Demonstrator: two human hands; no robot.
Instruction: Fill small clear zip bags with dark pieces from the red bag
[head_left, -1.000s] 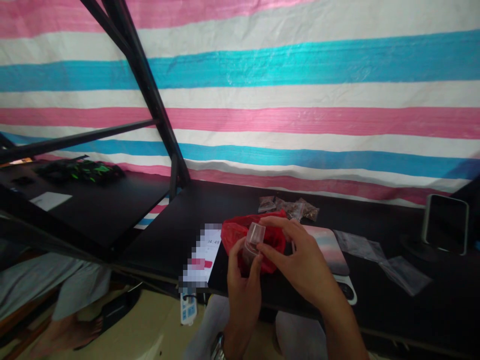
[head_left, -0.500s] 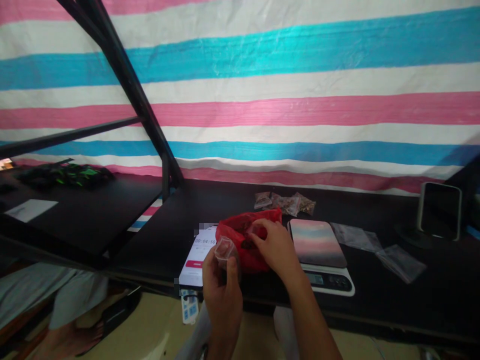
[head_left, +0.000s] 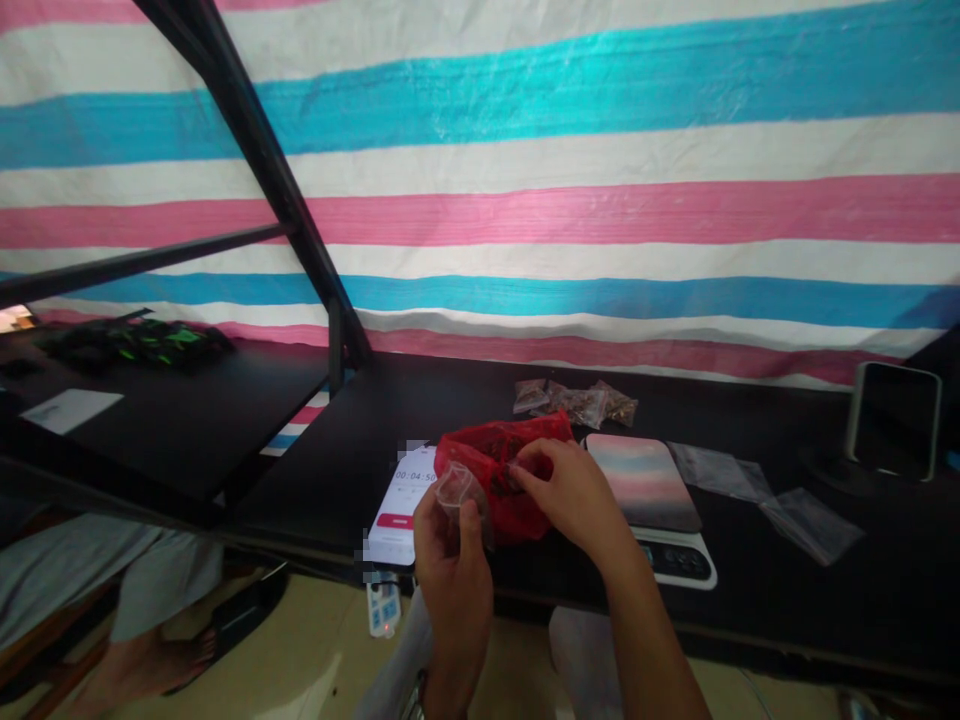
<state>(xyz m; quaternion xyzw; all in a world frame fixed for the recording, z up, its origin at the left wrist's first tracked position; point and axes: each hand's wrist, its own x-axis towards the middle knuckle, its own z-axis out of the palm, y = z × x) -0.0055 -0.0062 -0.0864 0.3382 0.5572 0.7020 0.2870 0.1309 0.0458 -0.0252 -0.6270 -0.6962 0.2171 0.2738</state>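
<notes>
My left hand (head_left: 454, 565) is closed round a small clear zip bag (head_left: 455, 487), its mouth facing up. Right of it lies a red plastic bag (head_left: 517, 520), open at the top, with small dark brown pieces (head_left: 501, 447) inside. At the red bag's mouth, my right hand (head_left: 566, 490) has thumb and fingers pinched together; what they hold, if anything, is too small to make out. Beside my right forearm is a kitchen scale (head_left: 646, 485) with a shiny plate, its display partly covered by the arm.
Several filled zip bags (head_left: 577, 402) lie behind the red bag. Flat empty zip bags (head_left: 814, 525) rest right of the scale. A phone (head_left: 401, 505) showing a timer lies at left; a dark-screened device (head_left: 895, 420) stands at right. Another person's leg (head_left: 161, 590) is at lower left.
My right hand has shifted slightly at the red bag's mouth, and more of the brown pieces show. My left hand still holds the zip bag. The whole view has shifted a little.
</notes>
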